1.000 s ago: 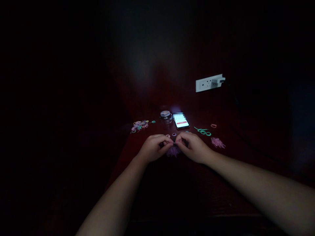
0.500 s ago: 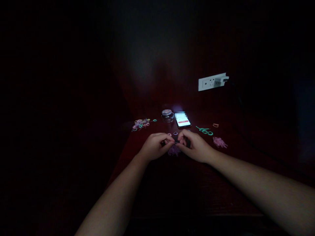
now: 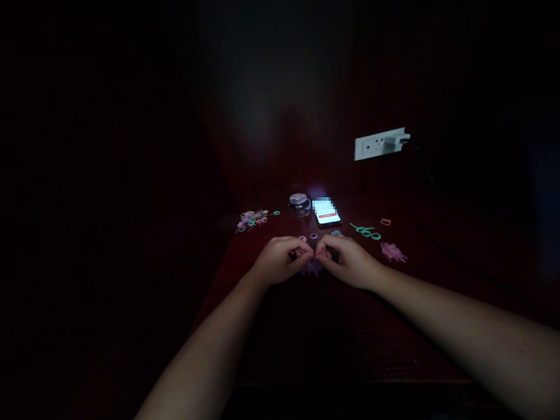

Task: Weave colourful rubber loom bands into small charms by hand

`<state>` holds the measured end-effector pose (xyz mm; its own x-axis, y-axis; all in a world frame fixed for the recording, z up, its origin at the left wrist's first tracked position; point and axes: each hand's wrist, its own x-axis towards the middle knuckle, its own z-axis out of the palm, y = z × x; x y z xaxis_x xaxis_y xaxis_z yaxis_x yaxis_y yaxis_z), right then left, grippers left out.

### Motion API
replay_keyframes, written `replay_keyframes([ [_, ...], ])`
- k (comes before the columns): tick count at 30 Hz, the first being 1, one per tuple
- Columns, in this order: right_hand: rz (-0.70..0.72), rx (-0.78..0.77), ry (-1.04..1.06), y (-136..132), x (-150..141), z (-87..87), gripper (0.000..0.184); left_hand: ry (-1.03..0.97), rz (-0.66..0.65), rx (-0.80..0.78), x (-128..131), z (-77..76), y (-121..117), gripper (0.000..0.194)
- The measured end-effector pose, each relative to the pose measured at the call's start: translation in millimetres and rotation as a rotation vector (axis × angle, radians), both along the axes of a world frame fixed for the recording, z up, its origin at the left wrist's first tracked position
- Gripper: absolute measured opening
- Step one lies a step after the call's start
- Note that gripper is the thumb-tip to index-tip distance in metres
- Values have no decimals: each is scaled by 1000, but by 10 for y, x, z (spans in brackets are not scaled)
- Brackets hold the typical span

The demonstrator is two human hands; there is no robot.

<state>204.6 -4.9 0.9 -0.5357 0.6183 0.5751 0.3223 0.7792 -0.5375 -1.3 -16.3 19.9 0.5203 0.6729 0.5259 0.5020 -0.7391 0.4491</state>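
Note:
My left hand (image 3: 282, 259) and my right hand (image 3: 347, 259) meet at the fingertips, each closed in a pinch. Whatever sits between the fingers is too small and dark to make out. Under them lies a pile of small purple pieces (image 3: 311, 268), partly covered by the hands. Just beyond the fingers are a pink ring (image 3: 303, 238), a purple ring (image 3: 314, 236) and a small blue cluster (image 3: 336, 233). To the right of my right hand are linked green rings (image 3: 366, 233) and a pile of pink pieces (image 3: 394, 252).
A phone (image 3: 327, 212) with a lit screen lies behind the hands, beside a clear lidded jar (image 3: 299, 205). Mixed coloured rings (image 3: 252, 219) are heaped at the left. An orange piece (image 3: 385, 221) lies right. A wall socket (image 3: 380, 144) holds a plug with a dark cable.
My fingertips have come together; the right fingers have closed more into a pinch. More of the blue cluster shows behind my right hand. The view has shifted slightly.

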Motion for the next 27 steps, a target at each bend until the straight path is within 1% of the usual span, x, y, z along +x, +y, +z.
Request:
replay_keyframes([
  [7, -5, 11, 31, 5, 2, -5, 9, -3, 42, 9, -22, -25, 26, 13],
  [17, -29, 6, 56, 2, -7, 12, 7, -4, 29, 2, -29, -10, 20, 10],
  [27, -34, 61, 62, 18, -11, -10, 9, -18, 21, 5, -29, -19, 22, 9],
])
